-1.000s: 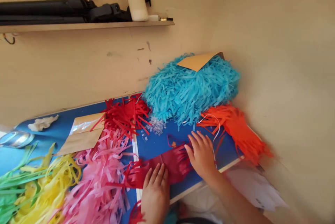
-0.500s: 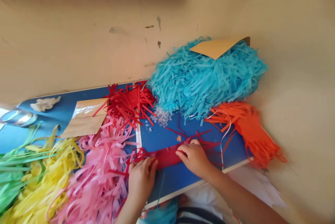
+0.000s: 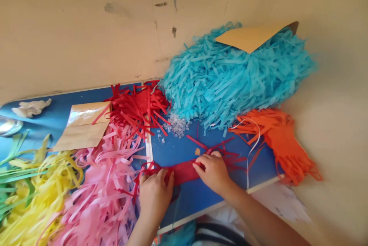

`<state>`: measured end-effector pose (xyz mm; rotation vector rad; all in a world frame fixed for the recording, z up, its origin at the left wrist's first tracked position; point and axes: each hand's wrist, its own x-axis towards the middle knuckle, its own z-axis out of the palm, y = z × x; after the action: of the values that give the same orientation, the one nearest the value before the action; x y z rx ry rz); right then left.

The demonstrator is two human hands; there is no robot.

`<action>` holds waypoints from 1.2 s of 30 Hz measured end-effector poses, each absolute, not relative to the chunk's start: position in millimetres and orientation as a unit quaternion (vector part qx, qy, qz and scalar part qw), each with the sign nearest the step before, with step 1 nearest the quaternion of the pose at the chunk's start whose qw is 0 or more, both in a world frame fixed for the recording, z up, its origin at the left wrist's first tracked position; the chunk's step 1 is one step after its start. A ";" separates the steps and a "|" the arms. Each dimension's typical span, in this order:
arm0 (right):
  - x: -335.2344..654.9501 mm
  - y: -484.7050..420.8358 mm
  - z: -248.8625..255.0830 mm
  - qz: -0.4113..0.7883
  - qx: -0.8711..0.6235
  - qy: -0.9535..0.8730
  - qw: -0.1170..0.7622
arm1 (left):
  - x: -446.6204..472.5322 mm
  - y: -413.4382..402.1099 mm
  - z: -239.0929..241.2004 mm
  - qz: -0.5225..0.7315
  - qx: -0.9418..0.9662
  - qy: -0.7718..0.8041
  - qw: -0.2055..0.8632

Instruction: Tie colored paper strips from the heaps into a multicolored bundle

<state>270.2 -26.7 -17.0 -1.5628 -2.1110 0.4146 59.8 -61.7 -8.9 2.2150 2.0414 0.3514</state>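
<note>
Left grip (image 3: 155, 196), right grip (image 3: 215, 173) on crimson strip (image 3: 186, 172), gap to tabletop edge (image 3: 264, 185)

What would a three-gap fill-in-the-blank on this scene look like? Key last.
The crimson strip is gripped by the left hand and the ____ hand.
Beneath the strip, the tabletop is ____.
Between the green fringe and the pink fringe lies ____ fringe.

Missing words: right; blue; yellow.
</note>
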 end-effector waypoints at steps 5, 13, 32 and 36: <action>268.8 -25.8 -18.9 0.147 -0.576 -0.769 0.236 | 59.9 -59.1 -10.2 0.114 0.733 0.669 0.049; 267.7 -24.7 -19.9 0.141 -0.582 -0.769 0.223 | 60.0 -56.9 -9.0 0.082 0.731 0.675 0.058; 289.3 -39.0 10.4 0.117 -0.335 -0.924 0.141 | 71.7 -47.1 32.4 0.051 0.897 0.437 0.050; 293.0 -35.0 2.3 0.072 -0.315 -0.936 0.139 | 76.6 -52.4 30.7 0.032 0.896 0.443 0.022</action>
<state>293.0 -35.0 2.3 -0.9109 -2.7056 0.2067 76.6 -52.4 30.7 2.7760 1.3712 0.0984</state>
